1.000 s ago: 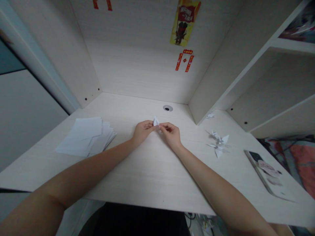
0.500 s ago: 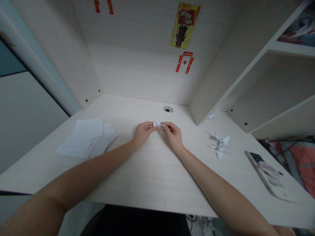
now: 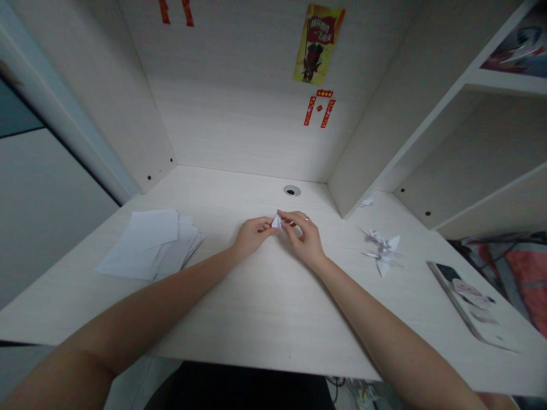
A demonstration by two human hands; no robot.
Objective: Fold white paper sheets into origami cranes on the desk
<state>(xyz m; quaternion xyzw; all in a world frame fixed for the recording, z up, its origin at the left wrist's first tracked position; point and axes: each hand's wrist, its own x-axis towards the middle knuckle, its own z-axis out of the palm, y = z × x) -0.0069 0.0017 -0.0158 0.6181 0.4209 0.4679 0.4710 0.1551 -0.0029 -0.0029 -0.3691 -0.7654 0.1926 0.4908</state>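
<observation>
I see right hand [image 3: 306,234] shift to pinch folded paper [image 3: 276,221] at 12 o'clock, seemingly working its tip; left hand [image 3: 254,234] grips 9 o'clock

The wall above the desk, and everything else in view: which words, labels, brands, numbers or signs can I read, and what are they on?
No text reads for certain.
Yellow panel: pale Chinese characters on red, too blurred.
Red strips beneath it: characters too small.
Red strips at upper left: cut off, too blurred.
Phone: no legible lettering.
Folded paper: no writing shows.
</observation>
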